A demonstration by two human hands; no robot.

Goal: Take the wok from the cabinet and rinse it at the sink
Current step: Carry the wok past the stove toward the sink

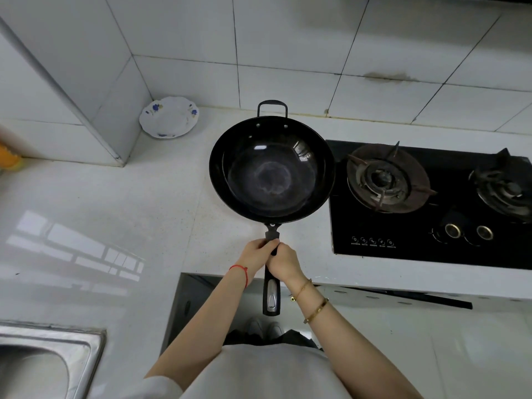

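A black wok (272, 168) is held level over the white countertop, just left of the gas hob. Its long black handle runs toward me, and a small loop handle sits on its far rim. My left hand (257, 253) and my right hand (283, 262) are both wrapped around the long handle near the bowl, side by side. The bowl is empty with a pale ring at its centre. The steel sink (66, 352) shows at the bottom left corner, well to the left of the wok.
A black two-burner gas hob (426, 203) lies to the right. A white plate with blue flowers (169, 116) leans in the back corner by a tiled pillar. An open cabinet gap (193, 300) is below the counter edge. Something orange (8, 156) sits at far left.
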